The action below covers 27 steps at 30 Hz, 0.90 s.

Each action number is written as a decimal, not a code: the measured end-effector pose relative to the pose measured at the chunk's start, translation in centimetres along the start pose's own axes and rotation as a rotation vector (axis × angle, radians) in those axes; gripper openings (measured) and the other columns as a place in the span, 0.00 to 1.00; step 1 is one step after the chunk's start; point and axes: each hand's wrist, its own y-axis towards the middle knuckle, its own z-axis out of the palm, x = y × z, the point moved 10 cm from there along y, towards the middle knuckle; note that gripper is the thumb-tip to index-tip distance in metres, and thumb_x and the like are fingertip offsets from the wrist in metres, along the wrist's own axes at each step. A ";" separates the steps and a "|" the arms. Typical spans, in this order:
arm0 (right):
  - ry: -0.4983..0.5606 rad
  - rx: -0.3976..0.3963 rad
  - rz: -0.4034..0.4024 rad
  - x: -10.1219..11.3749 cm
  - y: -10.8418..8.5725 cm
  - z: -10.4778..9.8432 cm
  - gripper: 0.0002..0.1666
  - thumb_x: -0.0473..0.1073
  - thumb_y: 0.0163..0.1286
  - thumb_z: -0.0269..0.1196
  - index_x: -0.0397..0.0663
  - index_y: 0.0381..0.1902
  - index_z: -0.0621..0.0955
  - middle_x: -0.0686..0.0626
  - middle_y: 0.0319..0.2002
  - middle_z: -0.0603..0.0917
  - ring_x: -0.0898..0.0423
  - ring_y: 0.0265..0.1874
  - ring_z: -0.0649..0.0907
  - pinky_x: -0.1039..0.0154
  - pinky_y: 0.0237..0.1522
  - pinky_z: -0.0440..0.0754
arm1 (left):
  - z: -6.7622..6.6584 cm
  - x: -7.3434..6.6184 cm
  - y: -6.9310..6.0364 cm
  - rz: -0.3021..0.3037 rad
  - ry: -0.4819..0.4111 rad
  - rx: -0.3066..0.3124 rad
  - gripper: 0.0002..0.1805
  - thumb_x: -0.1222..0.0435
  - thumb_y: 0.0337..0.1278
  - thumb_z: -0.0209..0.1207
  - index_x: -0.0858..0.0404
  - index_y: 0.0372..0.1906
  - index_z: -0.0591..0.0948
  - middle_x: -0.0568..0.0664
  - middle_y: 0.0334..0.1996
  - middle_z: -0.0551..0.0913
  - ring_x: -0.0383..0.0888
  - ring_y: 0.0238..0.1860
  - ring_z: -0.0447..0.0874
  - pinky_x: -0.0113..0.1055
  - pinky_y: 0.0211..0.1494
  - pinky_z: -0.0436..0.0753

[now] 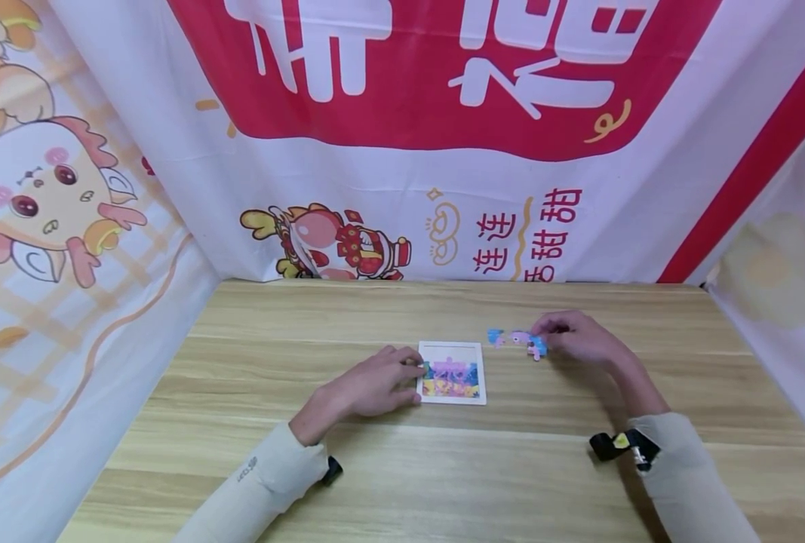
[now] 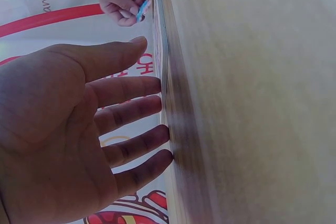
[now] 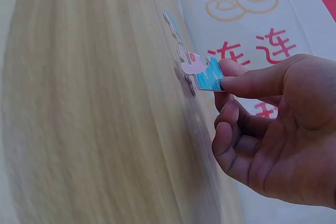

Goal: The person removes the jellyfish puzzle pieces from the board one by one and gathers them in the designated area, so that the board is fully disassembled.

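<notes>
A square white-framed jigsaw puzzle [image 1: 451, 348] lies on the table, its lower part filled with pink, blue and yellow pieces and its upper part bare. My left hand [image 1: 378, 381] rests at its left edge, fingers extended; in the left wrist view, fingertips touch the tray's side and the table. Right of the tray, my right hand [image 1: 579, 337] pinches a blue-and-pink puzzle piece [image 3: 211, 76] between thumb and forefinger, tilted up from the tabletop. Beside it lie a loose piece with an eye print [image 1: 516, 338] and a blue-and-pink piece [image 1: 495, 336].
The wooden table [image 1: 402, 483] meets a printed white-and-red cloth [image 1: 375, 173] along its back edge. More cloth hangs at left [image 1: 103, 302] and right. A dark strap with a camera [image 1: 622, 446] sits at the right sleeve's cuff.
</notes>
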 end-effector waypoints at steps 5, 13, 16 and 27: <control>0.002 0.008 0.032 -0.9 -0.1 -0.6 0.16 0.37 0.81 0.56 0.43 0.58 0.86 0.41 0.53 0.84 0.47 0.50 0.78 0.59 0.49 0.79 | 0.1 0.0 0.0 0.000 0.003 0.001 0.30 0.50 0.79 0.61 0.58 0.76 0.77 0.51 0.77 0.73 0.51 0.76 0.71 0.49 0.81 0.72; -0.022 -0.010 0.037 -1.9 -0.1 -1.5 0.16 0.36 0.82 0.55 0.40 0.59 0.85 0.38 0.54 0.84 0.46 0.49 0.79 0.60 0.47 0.79 | 0.2 0.1 0.1 -0.004 0.003 0.010 0.30 0.50 0.79 0.60 0.58 0.77 0.76 0.50 0.78 0.73 0.51 0.77 0.70 0.49 0.81 0.72; -0.033 -0.022 0.058 -2.4 0.1 -1.8 0.16 0.36 0.83 0.55 0.40 0.59 0.85 0.38 0.54 0.84 0.46 0.49 0.79 0.60 0.47 0.79 | 0.2 0.2 0.1 -0.005 0.007 0.011 0.30 0.50 0.79 0.61 0.58 0.77 0.76 0.50 0.78 0.73 0.51 0.77 0.70 0.49 0.81 0.72; -0.100 -0.069 0.036 -2.2 0.8 -1.9 0.13 0.36 0.81 0.58 0.40 0.54 0.88 0.39 0.48 0.86 0.47 0.45 0.80 0.60 0.43 0.79 | 0.3 0.2 0.1 -0.001 0.012 0.010 0.30 0.50 0.79 0.60 0.58 0.77 0.76 0.50 0.77 0.73 0.50 0.76 0.70 0.48 0.81 0.73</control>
